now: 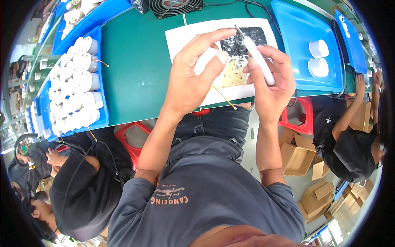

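My left hand (185, 80) is curled around a rounded white plastic part (204, 61), mostly hidden by the fingers. A thin yellowish wire (223, 97) with a small white connector hangs below it. In my right hand (275, 84) is a slim white pen-style electric screwdriver (259, 61), tilted up and leftward. Its metal bit (239, 30) meets the tip of my left index finger; whether a screw sits there is too small to tell. Under both hands, many tiny black pieces (254, 36), which look like screws, lie spread over a white sheet (175, 36).
At left, a blue tray (105, 113) holds several white cylindrical parts with wires. Two white round parts (318, 67) sit in another blue tray (288, 29) on the right. A black fan (175, 6) stands at the back. Co-workers sit on both sides; cardboard boxes (298, 156) lie on the floor.
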`<move>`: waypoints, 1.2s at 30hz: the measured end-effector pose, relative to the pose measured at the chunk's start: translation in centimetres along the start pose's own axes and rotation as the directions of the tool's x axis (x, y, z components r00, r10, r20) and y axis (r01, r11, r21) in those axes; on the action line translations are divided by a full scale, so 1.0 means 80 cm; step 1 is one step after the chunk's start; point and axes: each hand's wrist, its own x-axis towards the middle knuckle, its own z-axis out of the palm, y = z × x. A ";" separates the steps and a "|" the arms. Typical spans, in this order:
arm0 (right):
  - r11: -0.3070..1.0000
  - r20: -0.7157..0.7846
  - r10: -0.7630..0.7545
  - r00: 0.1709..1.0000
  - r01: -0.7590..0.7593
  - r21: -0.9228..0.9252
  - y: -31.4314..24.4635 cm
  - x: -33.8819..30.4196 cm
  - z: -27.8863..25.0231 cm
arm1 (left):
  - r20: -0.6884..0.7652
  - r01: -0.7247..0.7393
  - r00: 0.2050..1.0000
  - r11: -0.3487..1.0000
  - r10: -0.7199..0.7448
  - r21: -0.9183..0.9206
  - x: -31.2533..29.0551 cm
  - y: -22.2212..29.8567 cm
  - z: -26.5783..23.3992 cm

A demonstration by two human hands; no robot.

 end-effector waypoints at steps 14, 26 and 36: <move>0.955 0.005 -0.207 0.978 0.201 0.217 -0.040 -0.047 0.004 | -0.456 -0.070 0.822 0.734 -0.342 -0.676 0.023 -0.018 0.016; 0.974 0.196 0.061 0.979 -0.101 0.202 -0.020 -0.049 0.056 | -0.598 -0.153 0.741 0.791 -0.305 -0.592 0.017 -0.004 0.033; 0.988 0.159 0.060 0.986 -0.082 0.133 -0.017 -0.051 0.061 | -0.645 -0.024 0.748 0.964 -0.158 -0.264 0.006 -0.017 0.026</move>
